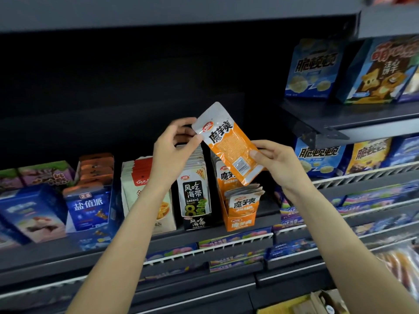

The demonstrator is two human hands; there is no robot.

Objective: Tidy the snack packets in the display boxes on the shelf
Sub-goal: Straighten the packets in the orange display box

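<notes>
Across the whole frame, a dark shelf unit, its middle shelf running from lower left to centre right, a tall dark gap of open room above the boxes in the upper left and centre. At upper right, a shorter shelf with blue cartons, its metal corner bracket jutting just right of the raised hands. Along the middle shelf, a row of display boxes: a blue one at left, a cream one partly behind the left forearm, a black seaweed box at centre, an orange display box just right of it, with orange packets standing upright inside, its front rows lower than the back. Raised above the orange box at frame centre, one orange snack packet, tilted, silver top edge toward the upper left, barcode end toward the lower right, printed face to the camera. At its upper-left corner, the left hand, thumb and fingers curled and pinching the silver edge. At its lower-right side, the right hand, thumb pressed on the front near the barcode, fingers behind. Lower tip of the packet just above the packets in the orange box, contact not clear. Below, wire-fronted shelves with flat blue packs.
</notes>
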